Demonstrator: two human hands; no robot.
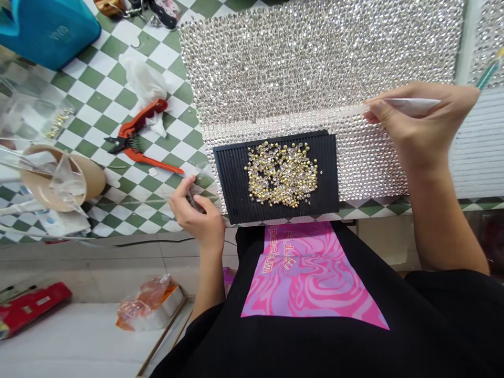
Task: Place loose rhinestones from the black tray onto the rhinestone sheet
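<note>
Here, two hands, one white strip, one black tray

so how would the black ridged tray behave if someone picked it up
The black ridged tray looks likely to stay stiff, given its straight, unbowed edges. The small stones would probably slide or roll if it tilted, since they lie loosely heaped.
</note>
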